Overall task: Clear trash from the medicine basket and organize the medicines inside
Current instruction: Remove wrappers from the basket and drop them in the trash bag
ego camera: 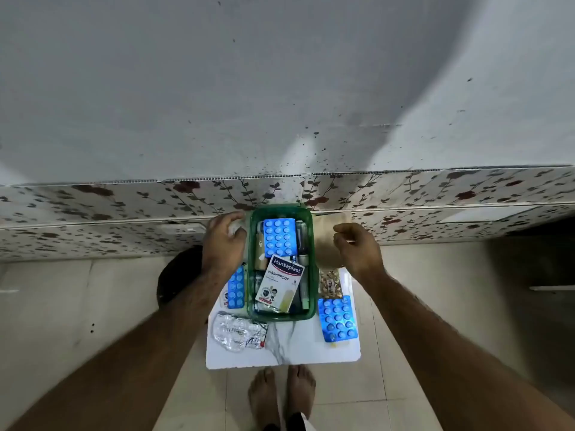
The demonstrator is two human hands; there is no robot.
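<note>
A green plastic basket stands on a small white marbled table. Inside lie a blue blister pack, a Hansaplast box and dark tubes along the right wall. My left hand hovers at the basket's left rim, fingers curled around something pale and hard to make out. On the other side, my right hand floats beside the rim, fingers loosely bent, nothing visible in it. Outside the basket lie a blue blister pack on the right, another blue pack on the left, a crumpled foil strip and a gold capsule strip.
A beige object sits behind my right hand. A dark round thing stands on the floor left of the table. A floral-patterned ledge runs along the wall. My bare feet stand on tiles before the table.
</note>
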